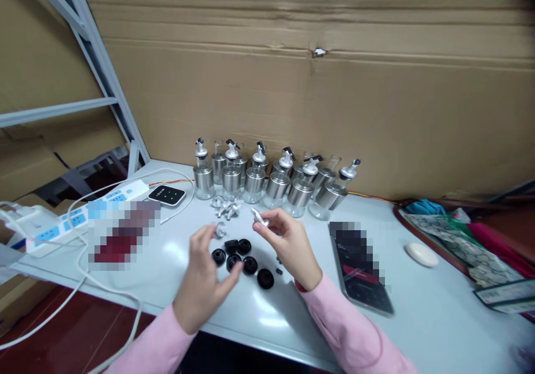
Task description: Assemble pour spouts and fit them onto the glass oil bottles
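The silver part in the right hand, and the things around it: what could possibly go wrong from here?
The silver part could slip, as the right hand holds it only by the fingertips.
The left hand might scatter the black discs, which lie loose near it.
The bottles stand close together, so a bump to one could knock others.

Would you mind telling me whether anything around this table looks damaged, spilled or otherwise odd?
One thing stands out: the cardboard behind the table has a small, ragged hole with a bright patch in it, which looks like damage to the sheet. No spill shows around the bottles or black discs.
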A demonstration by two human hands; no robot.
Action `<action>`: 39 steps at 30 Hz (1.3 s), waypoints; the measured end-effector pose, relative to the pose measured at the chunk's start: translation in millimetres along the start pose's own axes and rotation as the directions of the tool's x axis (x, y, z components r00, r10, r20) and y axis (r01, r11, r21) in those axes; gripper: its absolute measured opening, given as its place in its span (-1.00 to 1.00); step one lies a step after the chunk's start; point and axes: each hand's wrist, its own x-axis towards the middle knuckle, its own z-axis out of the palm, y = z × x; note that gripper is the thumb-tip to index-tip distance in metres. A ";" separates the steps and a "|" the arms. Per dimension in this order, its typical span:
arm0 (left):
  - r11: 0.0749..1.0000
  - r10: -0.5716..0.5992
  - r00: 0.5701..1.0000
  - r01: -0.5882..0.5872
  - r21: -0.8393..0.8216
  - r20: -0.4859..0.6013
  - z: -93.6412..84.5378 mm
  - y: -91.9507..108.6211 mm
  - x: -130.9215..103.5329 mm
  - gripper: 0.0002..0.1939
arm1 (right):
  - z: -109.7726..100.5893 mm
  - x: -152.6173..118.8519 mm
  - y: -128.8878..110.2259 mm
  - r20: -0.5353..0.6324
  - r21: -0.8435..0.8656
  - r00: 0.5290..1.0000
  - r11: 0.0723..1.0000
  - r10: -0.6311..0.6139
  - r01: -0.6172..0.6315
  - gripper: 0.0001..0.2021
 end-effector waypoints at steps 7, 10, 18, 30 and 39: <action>0.904 0.423 0.883 -0.425 -0.034 0.203 28.2 9.3 50.5 -0.62 | -1.4 -3.4 20.9 0.013 0.320 0.994 0.941 0.110 -0.108 -0.72; 0.849 0.524 0.832 -0.529 -0.024 0.182 31.5 -3.0 61.0 -0.62 | 0.1 -5.2 23.4 0.036 0.317 0.994 0.942 0.105 -0.111 -0.72; 0.861 0.508 0.826 -0.498 -0.106 0.243 37.3 -14.6 62.4 -0.73 | -7.8 -0.8 27.8 -0.053 0.033 0.998 0.999 0.017 -0.015 -0.76; 0.834 0.549 0.816 -0.519 -0.185 0.184 37.1 -17.4 54.7 -0.72 | -20.4 -1.0 27.0 -0.033 0.085 0.999 0.996 0.018 -0.015 -0.85; 0.803 0.563 0.821 -0.517 -0.296 0.094 34.8 -20.1 58.8 -0.80 | -19.3 -2.9 23.3 0.041 0.122 0.999 0.992 0.014 -0.019 -0.84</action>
